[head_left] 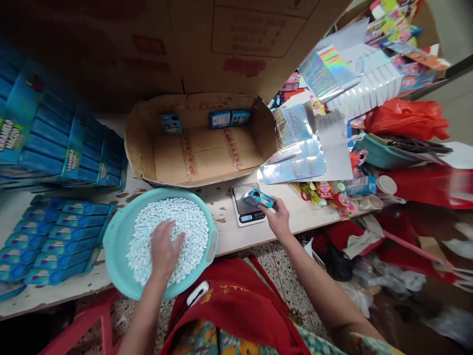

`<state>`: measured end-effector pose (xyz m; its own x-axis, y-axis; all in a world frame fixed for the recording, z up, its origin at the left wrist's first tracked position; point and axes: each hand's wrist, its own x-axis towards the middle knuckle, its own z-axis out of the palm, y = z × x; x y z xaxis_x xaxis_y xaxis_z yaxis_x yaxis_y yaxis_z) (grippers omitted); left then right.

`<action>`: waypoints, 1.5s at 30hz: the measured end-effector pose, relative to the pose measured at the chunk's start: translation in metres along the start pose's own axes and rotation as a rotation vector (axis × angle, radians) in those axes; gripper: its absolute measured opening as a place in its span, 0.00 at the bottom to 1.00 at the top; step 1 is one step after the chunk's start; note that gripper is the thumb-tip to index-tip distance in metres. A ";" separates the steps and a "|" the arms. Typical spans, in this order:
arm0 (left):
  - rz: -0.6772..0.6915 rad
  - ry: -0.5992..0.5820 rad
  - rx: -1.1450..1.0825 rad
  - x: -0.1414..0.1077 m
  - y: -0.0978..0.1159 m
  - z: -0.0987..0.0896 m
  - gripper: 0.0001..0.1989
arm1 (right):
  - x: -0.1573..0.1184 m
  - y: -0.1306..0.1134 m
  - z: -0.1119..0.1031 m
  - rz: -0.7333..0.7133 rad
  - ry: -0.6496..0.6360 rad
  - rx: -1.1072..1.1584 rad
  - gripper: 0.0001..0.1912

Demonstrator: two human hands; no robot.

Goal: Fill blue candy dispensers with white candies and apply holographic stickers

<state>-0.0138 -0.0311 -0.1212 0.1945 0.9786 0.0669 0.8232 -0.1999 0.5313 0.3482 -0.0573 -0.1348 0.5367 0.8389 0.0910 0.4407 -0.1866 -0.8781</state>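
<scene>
Head view: pack (263,198) between right fingers (278,205).

Left hand (163,251) rests among white pellets (194,222) inside the teal basin (116,254). Right of the basin, the right hand (280,219) grips a small blue box (263,199) at a scale (240,197); stacked blue packs (64,246) stand left of it.

The left hand (165,249) was blurred among the white pellets (144,224); the digits (246,218) on the scale (242,203) were too small to read; the left edge cut off the stacked blue boxes (51,129).
</scene>
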 end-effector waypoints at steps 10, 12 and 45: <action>-0.061 0.011 0.071 0.023 0.000 0.032 0.15 | 0.002 0.009 -0.014 0.150 0.046 0.046 0.39; -0.284 0.124 -0.150 0.024 -0.003 0.020 0.15 | 0.004 0.017 -0.029 0.196 0.116 0.011 0.37; -1.078 0.006 -1.817 0.043 0.047 -0.022 0.17 | 0.011 -0.048 0.028 -0.067 -0.155 -0.047 0.22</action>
<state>0.0213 0.0025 -0.0752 0.1086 0.6485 -0.7534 -0.7346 0.5630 0.3788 0.3129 -0.0246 -0.1046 0.3892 0.9183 0.0716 0.5064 -0.1484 -0.8494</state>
